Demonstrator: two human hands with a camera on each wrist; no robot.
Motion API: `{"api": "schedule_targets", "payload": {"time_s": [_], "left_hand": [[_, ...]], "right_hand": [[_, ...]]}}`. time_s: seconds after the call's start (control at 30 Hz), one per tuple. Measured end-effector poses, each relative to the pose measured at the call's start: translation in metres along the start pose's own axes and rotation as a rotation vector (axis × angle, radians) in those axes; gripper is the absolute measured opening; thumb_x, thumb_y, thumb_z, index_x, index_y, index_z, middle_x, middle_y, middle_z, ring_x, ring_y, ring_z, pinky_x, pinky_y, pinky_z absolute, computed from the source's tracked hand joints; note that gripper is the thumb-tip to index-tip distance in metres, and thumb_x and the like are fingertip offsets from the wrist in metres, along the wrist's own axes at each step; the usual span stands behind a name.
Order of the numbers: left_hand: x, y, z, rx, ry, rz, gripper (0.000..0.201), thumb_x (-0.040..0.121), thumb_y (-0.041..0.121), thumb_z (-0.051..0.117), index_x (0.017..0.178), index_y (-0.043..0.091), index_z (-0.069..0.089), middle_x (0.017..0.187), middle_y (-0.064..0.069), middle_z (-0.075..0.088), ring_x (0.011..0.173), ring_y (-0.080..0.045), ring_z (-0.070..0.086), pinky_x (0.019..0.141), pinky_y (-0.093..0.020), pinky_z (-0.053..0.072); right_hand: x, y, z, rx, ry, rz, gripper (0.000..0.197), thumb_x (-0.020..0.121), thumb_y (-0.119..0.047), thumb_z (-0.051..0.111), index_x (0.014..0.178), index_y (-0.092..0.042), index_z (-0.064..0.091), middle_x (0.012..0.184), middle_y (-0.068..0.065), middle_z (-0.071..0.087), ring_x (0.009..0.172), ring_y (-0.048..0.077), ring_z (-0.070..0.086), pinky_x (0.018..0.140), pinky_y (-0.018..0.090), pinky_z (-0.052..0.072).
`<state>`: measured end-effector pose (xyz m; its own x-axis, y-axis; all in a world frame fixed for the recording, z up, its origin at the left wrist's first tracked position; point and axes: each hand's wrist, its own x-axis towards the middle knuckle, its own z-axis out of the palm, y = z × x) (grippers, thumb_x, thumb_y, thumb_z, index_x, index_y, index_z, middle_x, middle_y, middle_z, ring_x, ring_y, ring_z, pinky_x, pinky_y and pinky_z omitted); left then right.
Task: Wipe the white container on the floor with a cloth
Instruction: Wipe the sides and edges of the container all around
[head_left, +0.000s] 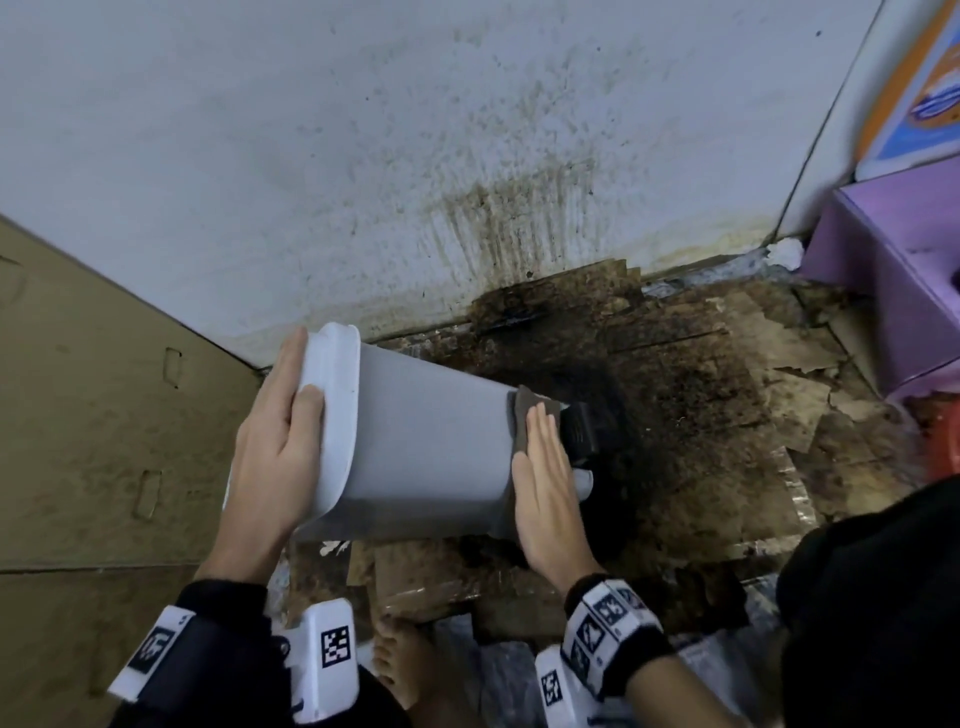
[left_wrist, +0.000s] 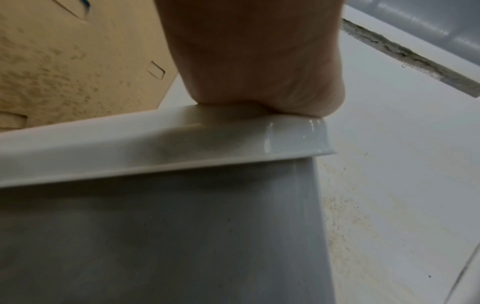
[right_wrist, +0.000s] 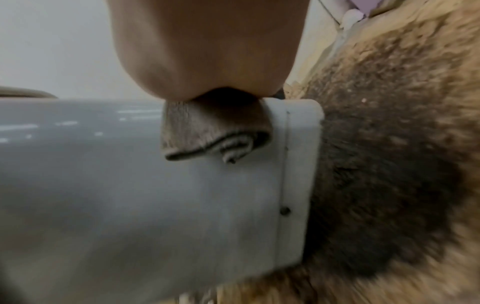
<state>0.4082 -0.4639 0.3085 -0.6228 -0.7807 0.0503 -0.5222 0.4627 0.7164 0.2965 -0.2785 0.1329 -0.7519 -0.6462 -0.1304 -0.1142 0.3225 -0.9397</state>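
The white container (head_left: 426, 447), a bin with a white lid (head_left: 332, 415), is tilted on its side above the floor. My left hand (head_left: 270, 457) grips the lid end, thumb on the rim and fingers over the lid's top. In the left wrist view the left hand (left_wrist: 254, 61) bears on the lid (left_wrist: 155, 144) above the grey wall of the container (left_wrist: 182, 236). My right hand (head_left: 545, 488) lies flat and presses a grey-brown cloth (head_left: 522, 415) against the container's side near its base. In the right wrist view the cloth (right_wrist: 207, 131) bunches under the right hand (right_wrist: 207, 51) on the container (right_wrist: 130, 195).
A black pedal (head_left: 582, 426) sticks out at the container's base. Stained, torn cardboard (head_left: 701, 415) covers the floor below a dirty white wall (head_left: 467, 156). A tan cardboard box (head_left: 104, 415) stands at the left, a purple box (head_left: 893, 270) at the right. A bare foot (head_left: 400, 670) is below.
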Motion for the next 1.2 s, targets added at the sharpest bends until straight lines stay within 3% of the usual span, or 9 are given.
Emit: {"api": "schedule_targets", "payload": {"time_s": [0.1, 0.37, 0.5, 0.6, 0.83, 0.9, 0.97, 1.07, 1.2], "left_hand": [[0.001, -0.001, -0.001, 0.003, 0.003, -0.019, 0.060, 0.103, 0.040, 0.035, 0.163, 0.035, 0.036, 0.167, 0.020, 0.035, 0.151, 0.000, 0.033, 0.124, -0.028, 0.024], [-0.006, 0.004, 0.008, -0.037, 0.031, 0.012, 0.062, 0.102, 0.036, 0.037, 0.163, 0.029, 0.037, 0.165, 0.022, 0.034, 0.150, 0.005, 0.030, 0.126, -0.024, 0.022], [-0.007, 0.010, 0.019, 0.003, 0.023, 0.055, 0.064, 0.101, 0.036, 0.036, 0.164, 0.026, 0.036, 0.163, 0.021, 0.032, 0.147, 0.008, 0.027, 0.112, 0.002, 0.015], [-0.007, 0.010, 0.021, 0.021, -0.006, 0.060, 0.064, 0.102, 0.036, 0.034, 0.165, 0.024, 0.033, 0.163, 0.021, 0.030, 0.149, 0.006, 0.027, 0.110, 0.005, 0.013], [-0.010, 0.000, 0.006, -0.038, -0.004, 0.006, 0.064, 0.103, 0.037, 0.034, 0.165, 0.026, 0.032, 0.168, 0.019, 0.030, 0.153, 0.005, 0.027, 0.120, -0.006, 0.018], [-0.009, 0.000, 0.007, -0.025, 0.001, 0.002, 0.064, 0.102, 0.037, 0.034, 0.165, 0.025, 0.033, 0.169, 0.016, 0.031, 0.154, 0.002, 0.028, 0.124, -0.015, 0.020], [-0.008, 0.004, 0.010, -0.004, 0.018, -0.004, 0.065, 0.101, 0.036, 0.034, 0.164, 0.024, 0.034, 0.169, 0.014, 0.032, 0.153, 0.000, 0.028, 0.120, -0.011, 0.018], [-0.009, 0.010, 0.015, 0.042, 0.002, 0.031, 0.063, 0.103, 0.032, 0.033, 0.165, 0.022, 0.033, 0.167, 0.014, 0.031, 0.151, 0.002, 0.026, 0.114, 0.000, 0.013], [-0.011, 0.007, 0.014, 0.046, -0.020, 0.024, 0.063, 0.103, 0.032, 0.032, 0.166, 0.021, 0.030, 0.171, 0.011, 0.029, 0.155, -0.003, 0.025, 0.120, -0.009, 0.015]], "right_hand": [[-0.010, 0.007, 0.002, 0.023, 0.031, -0.020, 0.055, 0.110, -0.034, 0.024, 0.162, -0.024, 0.010, 0.169, -0.015, 0.000, 0.154, -0.008, -0.004, 0.125, 0.019, -0.002], [0.018, -0.028, 0.000, 0.064, -0.019, 0.131, 0.055, 0.112, -0.028, 0.024, 0.164, -0.020, 0.006, 0.168, -0.015, -0.009, 0.151, -0.007, -0.009, 0.128, 0.032, -0.002], [0.005, -0.105, 0.017, 0.055, -0.085, -0.073, 0.055, 0.112, -0.030, 0.019, 0.163, -0.022, 0.003, 0.168, -0.015, -0.012, 0.152, -0.008, -0.014, 0.126, 0.023, -0.008], [0.002, -0.137, 0.023, 0.138, -0.182, -0.233, 0.053, 0.113, -0.031, 0.020, 0.163, -0.025, 0.003, 0.169, -0.019, -0.007, 0.151, -0.011, -0.012, 0.123, 0.017, -0.008], [0.013, -0.030, 0.008, 0.011, -0.006, -0.112, 0.049, 0.110, -0.032, 0.017, 0.158, -0.027, 0.006, 0.167, -0.018, 0.001, 0.157, 0.003, 0.004, 0.129, 0.034, 0.007], [0.017, -0.028, 0.013, 0.013, 0.055, -0.039, 0.056, 0.105, -0.038, 0.015, 0.159, -0.024, 0.010, 0.168, -0.013, 0.004, 0.157, 0.005, 0.004, 0.129, 0.036, 0.008], [0.020, -0.049, 0.020, 0.017, 0.073, 0.016, 0.067, 0.098, -0.045, 0.011, 0.161, -0.021, 0.012, 0.167, -0.012, 0.003, 0.154, -0.001, -0.001, 0.129, 0.039, 0.008], [0.016, -0.104, 0.031, 0.039, -0.007, -0.140, 0.059, 0.105, -0.034, 0.018, 0.162, -0.021, 0.014, 0.169, -0.012, 0.004, 0.155, -0.003, -0.003, 0.128, 0.029, 0.002], [0.012, -0.127, 0.037, 0.048, -0.103, -0.352, 0.052, 0.112, -0.026, 0.025, 0.164, -0.023, 0.014, 0.171, -0.012, 0.009, 0.155, -0.004, 0.001, 0.127, 0.023, 0.004]]}}
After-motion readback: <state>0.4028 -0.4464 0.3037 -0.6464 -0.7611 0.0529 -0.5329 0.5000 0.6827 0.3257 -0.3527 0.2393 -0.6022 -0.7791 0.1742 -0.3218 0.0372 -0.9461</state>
